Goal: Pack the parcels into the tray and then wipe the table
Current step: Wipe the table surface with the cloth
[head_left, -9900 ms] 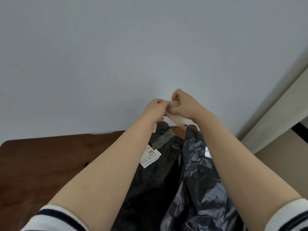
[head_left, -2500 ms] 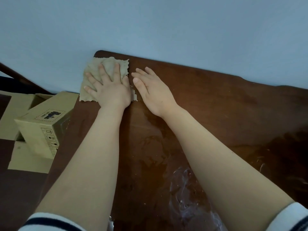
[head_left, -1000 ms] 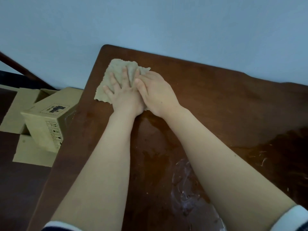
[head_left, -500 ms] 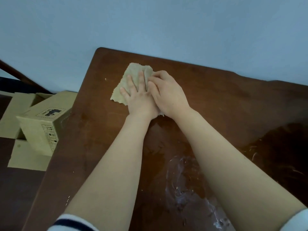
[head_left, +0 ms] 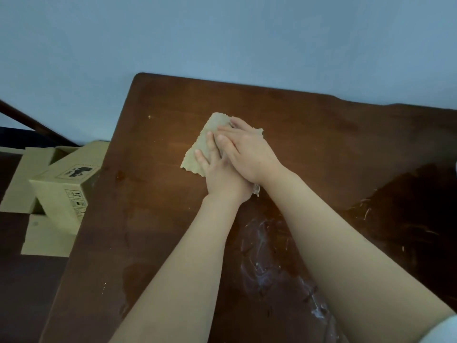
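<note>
Where the cloth lies: the cloth [head_left: 191, 160] is flat on the table [head_left: 321, 144], toward the far left part of the top, under both hands. Only its left edge, a far corner and a scrap beside the right wrist show.
Cloth's lie: the bare left edge runs on a slant from near-left to far-right. The true long side cannot be told, since the hands cover most of it.
Left hand: the left hand [head_left: 220, 177] lies palm down on the cloth with its fingers [head_left: 199, 157] straight and a little spread, pressing rather than gripping.
Right hand: the right hand [head_left: 249, 154] is flat too, laid partly over the left hand's fingers, its fingertips reaching the far part of the cloth. Neither hand is clenched or pinching anything.
Key relation: the white smears [head_left: 262, 256] lie nearer the person than the cloth, between the two forearms and close along the right one. A dark wet-looking patch [head_left: 408, 206] lies well off to the right.
Nearer arm: the right arm is closer to both marks.
Likely next move: a pull back toward the body and rightward would bring the cloth over the smears.
Stage: wiping appears under way, with the near and right areas not yet done.
Parcels: cardboard boxes [head_left: 66, 189] sit off the table's left edge, lower down. No tray can be made out.
</note>
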